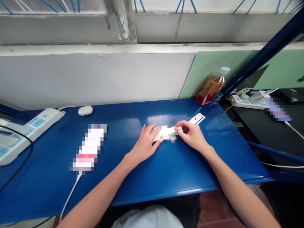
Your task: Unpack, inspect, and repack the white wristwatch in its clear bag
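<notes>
On the blue desk, my left hand (147, 141) has its fingers around the left end of a white card-like piece (163, 133), which lies on or in something clear. My right hand (190, 134) pinches a small white piece (171, 130) between thumb and fingertips at the right end of it. A clear plastic part with a small ring (173, 138) shows between the hands. Beyond my right hand lies a white strip (197, 118) with a dark slot and a dot, partly covered by that hand.
A drink bottle (211, 88) stands at the back right. To the left are a blurred-out phone (89, 147) on a white cable, a white earphone case (85, 110) and a power strip (35, 129). A blue metal post (258, 57) slants up at the right.
</notes>
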Action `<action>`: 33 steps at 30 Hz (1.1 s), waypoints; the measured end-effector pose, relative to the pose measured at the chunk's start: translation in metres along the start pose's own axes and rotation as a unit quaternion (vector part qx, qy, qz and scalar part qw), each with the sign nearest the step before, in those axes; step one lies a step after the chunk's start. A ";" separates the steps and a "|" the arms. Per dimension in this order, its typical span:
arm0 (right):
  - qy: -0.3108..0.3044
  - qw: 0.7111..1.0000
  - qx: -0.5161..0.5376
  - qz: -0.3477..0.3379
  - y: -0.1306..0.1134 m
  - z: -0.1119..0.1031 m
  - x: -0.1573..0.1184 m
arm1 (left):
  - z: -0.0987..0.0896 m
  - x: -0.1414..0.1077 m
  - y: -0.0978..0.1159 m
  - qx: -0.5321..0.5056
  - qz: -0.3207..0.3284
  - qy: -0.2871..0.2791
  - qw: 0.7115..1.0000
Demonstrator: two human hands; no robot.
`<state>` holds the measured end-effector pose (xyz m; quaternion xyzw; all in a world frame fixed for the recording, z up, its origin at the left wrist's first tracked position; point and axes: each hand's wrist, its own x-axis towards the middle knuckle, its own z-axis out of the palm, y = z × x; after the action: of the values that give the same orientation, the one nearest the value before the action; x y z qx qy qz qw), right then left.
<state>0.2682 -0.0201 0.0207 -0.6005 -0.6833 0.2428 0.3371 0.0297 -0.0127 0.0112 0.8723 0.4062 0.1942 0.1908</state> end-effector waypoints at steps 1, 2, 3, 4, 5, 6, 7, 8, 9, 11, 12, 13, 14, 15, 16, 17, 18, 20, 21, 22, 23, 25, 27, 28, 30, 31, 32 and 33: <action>0.003 1.000 -0.023 -0.011 0.000 0.000 -0.001 | 0.001 0.000 -0.001 0.004 0.001 -0.002 1.000; 0.005 0.999 -0.044 -0.023 0.001 0.000 -0.001 | 0.001 0.000 -0.001 0.007 0.000 -0.005 1.000; 0.004 0.997 -0.062 -0.035 0.002 -0.001 -0.001 | 0.001 -0.001 -0.001 0.011 -0.001 -0.008 1.000; -0.001 0.996 -0.076 -0.049 0.004 -0.003 0.000 | 0.002 -0.001 -0.001 0.014 -0.004 -0.012 1.000; -0.011 0.994 -0.087 -0.066 0.005 -0.005 0.000 | 0.002 -0.001 -0.001 0.017 -0.007 -0.016 1.000; -0.028 0.992 -0.093 -0.086 0.006 -0.008 0.001 | 0.001 -0.001 -0.001 0.019 -0.009 -0.019 1.000; -0.048 0.988 -0.096 -0.109 0.008 -0.012 0.002 | 0.001 -0.001 -0.001 0.021 -0.010 -0.022 0.999; -0.070 0.984 -0.096 -0.133 0.009 -0.015 0.003 | 0.000 -0.001 -0.001 0.023 -0.009 -0.025 0.999; -0.089 0.979 -0.095 -0.158 0.010 -0.018 0.003 | 0.000 -0.001 -0.001 0.024 -0.007 -0.027 0.999; -0.108 0.970 -0.096 -0.195 0.013 -0.022 0.004 | -0.001 -0.001 -0.001 0.027 0.000 -0.030 0.999; -0.107 0.968 -0.098 -0.207 0.014 -0.022 0.004 | -0.001 -0.001 -0.001 0.029 0.003 -0.030 0.999; -0.102 0.966 -0.102 -0.215 0.015 -0.021 0.004 | -0.002 -0.001 -0.001 0.032 0.005 -0.029 0.999; -0.095 0.964 -0.108 -0.222 0.016 -0.019 0.004 | -0.002 -0.001 0.000 0.035 0.006 -0.029 0.999; -0.089 0.963 -0.115 -0.227 0.017 -0.016 0.004 | -0.002 -0.001 0.000 0.038 0.007 -0.030 0.999; -0.083 0.961 -0.121 -0.233 0.016 -0.013 0.003 | -0.002 -0.001 0.000 0.043 0.007 -0.030 0.999; -0.079 0.960 -0.126 -0.237 0.016 -0.009 0.003 | -0.002 -0.001 0.000 0.048 0.007 -0.032 0.998; -0.074 0.959 -0.128 -0.240 0.015 -0.006 0.003 | -0.002 -0.001 0.000 0.054 0.007 -0.034 0.998; -0.070 0.957 -0.130 -0.249 0.013 -0.004 0.003 | -0.002 -0.001 0.001 0.064 0.005 -0.039 0.997; -0.071 0.955 -0.131 -0.255 0.013 -0.005 0.004 | -0.002 -0.001 0.001 0.067 0.005 -0.041 0.997; -0.073 0.953 -0.135 -0.260 0.014 -0.007 0.004 | -0.002 -0.001 0.002 0.070 0.005 -0.043 0.997; -0.076 0.951 -0.140 -0.264 0.014 -0.009 0.005 | -0.003 -0.001 0.002 0.071 0.005 -0.043 0.997; -0.079 0.948 -0.149 -0.271 0.017 -0.014 0.006 | -0.003 -0.001 0.002 0.075 0.007 -0.042 0.996; -0.077 0.947 -0.149 -0.275 0.020 -0.017 0.007 | -0.002 -0.001 0.002 0.079 0.007 -0.041 0.996; -0.075 0.947 -0.145 -0.276 0.021 -0.017 0.008 | -0.002 -0.001 0.002 0.080 0.007 -0.042 0.996; -0.071 0.948 -0.135 -0.279 0.021 -0.014 0.007 | -0.001 -0.001 0.002 0.081 0.007 -0.042 0.996; -0.071 0.949 -0.130 -0.279 0.020 -0.011 0.007 | -0.001 -0.001 0.002 0.080 0.007 -0.040 0.996; -0.073 0.949 -0.124 -0.280 0.019 -0.009 0.006 | -0.001 -0.001 0.002 0.079 0.007 -0.039 0.996; -0.077 0.950 -0.120 -0.279 0.017 -0.007 0.006 | 0.000 -0.001 0.002 0.078 0.007 -0.039 0.996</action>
<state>0.2842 -0.0121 0.0132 -0.4011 -0.8716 0.1012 0.2631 0.0298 -0.0147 0.0121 0.8943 0.4061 0.1295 0.1361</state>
